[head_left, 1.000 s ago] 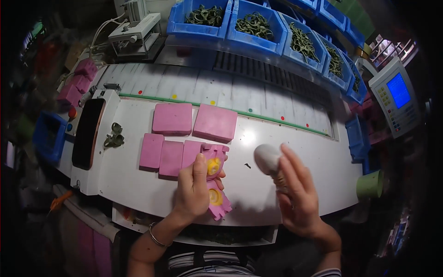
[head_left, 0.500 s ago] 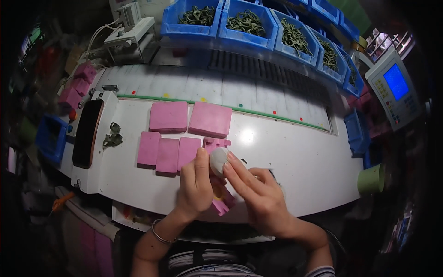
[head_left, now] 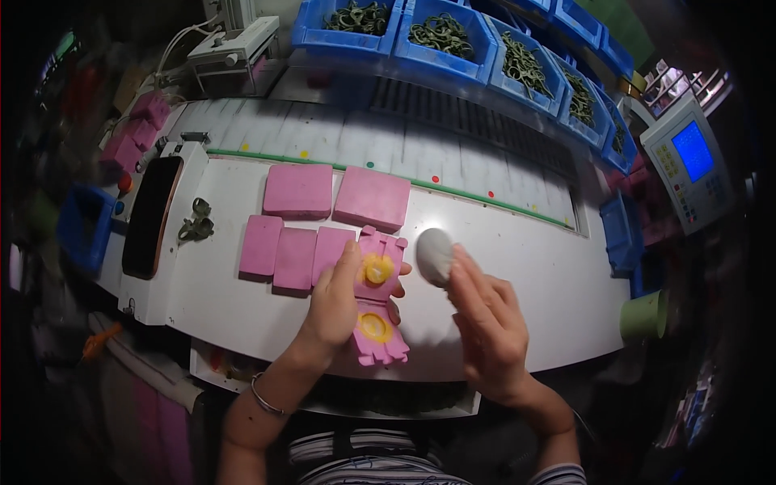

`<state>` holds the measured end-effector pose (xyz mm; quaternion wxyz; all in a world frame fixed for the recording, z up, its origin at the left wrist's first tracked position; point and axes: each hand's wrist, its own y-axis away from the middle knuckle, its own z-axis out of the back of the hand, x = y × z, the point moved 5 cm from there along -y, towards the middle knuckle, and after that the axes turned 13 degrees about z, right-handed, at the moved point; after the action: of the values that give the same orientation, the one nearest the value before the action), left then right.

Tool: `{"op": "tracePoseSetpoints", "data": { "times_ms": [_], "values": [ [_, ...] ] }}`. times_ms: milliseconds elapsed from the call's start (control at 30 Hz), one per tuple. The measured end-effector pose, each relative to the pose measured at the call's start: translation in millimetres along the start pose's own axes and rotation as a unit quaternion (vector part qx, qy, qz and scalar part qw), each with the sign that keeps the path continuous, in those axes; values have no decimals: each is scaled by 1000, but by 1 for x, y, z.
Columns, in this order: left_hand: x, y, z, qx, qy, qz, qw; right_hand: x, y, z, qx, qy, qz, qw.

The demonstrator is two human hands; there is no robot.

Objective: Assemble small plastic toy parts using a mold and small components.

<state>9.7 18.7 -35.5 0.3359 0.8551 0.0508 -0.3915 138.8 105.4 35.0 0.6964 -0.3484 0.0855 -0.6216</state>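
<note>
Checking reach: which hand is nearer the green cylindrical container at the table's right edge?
Right. The right hand, holding a grey rounded object, is left of the green container; the left hand, holding an open pink piece, is farther left.

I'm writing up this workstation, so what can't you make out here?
All in the head view:
Left hand: most fingers, hidden behind the opened pink mould.
Grey rounded bundle: its lower end, covered by the right hand.
Upper blue bins: contents, hidden by their own fronts and the picture's top edge.
Blue control screen: characters too small to read.
</note>
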Motion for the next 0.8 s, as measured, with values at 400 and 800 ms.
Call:
{"op": "tracePoseSetpoints", "data": {
  "times_ms": [400,800],
  "values": [
    [10,-9,-4,-38,-50,-35,997,22,9,-14,52,287,205,934],
    [17,-9,4,-26,-46,-66,996,20,-8,-10,144,228,194,943]
  ]
}}
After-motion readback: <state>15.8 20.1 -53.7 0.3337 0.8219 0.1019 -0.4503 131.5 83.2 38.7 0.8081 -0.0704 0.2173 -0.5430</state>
